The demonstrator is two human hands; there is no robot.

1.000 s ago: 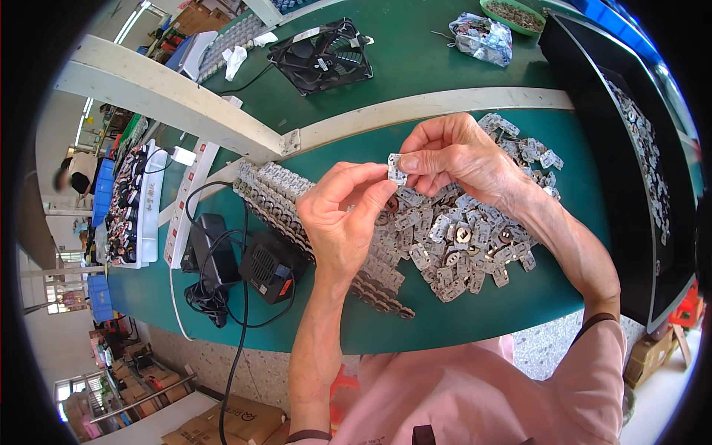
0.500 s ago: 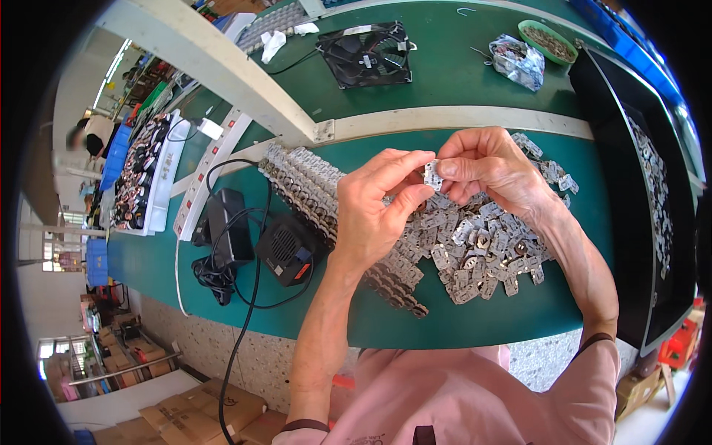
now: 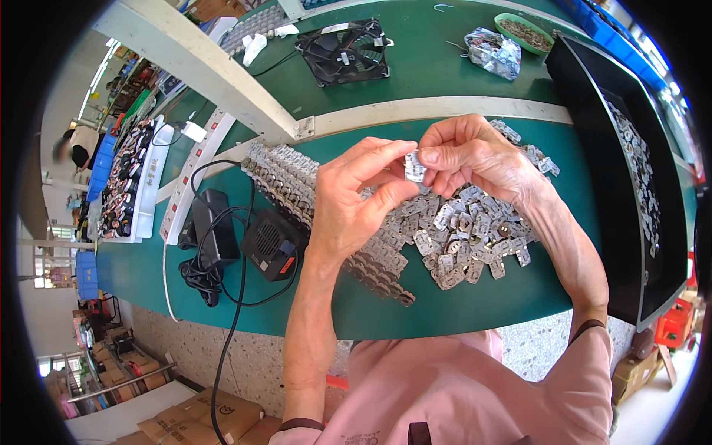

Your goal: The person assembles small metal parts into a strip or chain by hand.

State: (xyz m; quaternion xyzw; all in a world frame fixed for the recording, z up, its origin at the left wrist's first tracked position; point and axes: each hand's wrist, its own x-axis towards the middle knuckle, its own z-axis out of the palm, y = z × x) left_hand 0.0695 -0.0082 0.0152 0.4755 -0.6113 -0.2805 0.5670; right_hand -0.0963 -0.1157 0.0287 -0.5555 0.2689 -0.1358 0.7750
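A small silvery metal plate with holes (image 3: 414, 167) is held up over the green bench, between the fingertips of both hands. My right hand (image 3: 486, 157) pinches its right side between thumb and fingers. From the other side, my left hand (image 3: 350, 194) curves round it, index fingertip at the top edge and thumb near the bottom. Beneath the hands lies a loose heap of similar metal plates (image 3: 475, 237). Left of the heap, more of these parts stand packed in long rows (image 3: 278, 178), partly covered by my left hand and forearm.
A black box fan unit (image 3: 273, 243) with cables and a black adapter (image 3: 214, 226) sit left of the rows. A deep black bin (image 3: 586, 148) holding metal parts borders the right. Beyond the white rail (image 3: 437, 108) are a fan (image 3: 343, 53), plastic bag (image 3: 493, 53) and green bowl (image 3: 525, 35).
The whole view has shifted slightly, so everything sits a little further left and higher. The plate has turned in my fingers and shows a different, brighter face. Both hands keep their hold.
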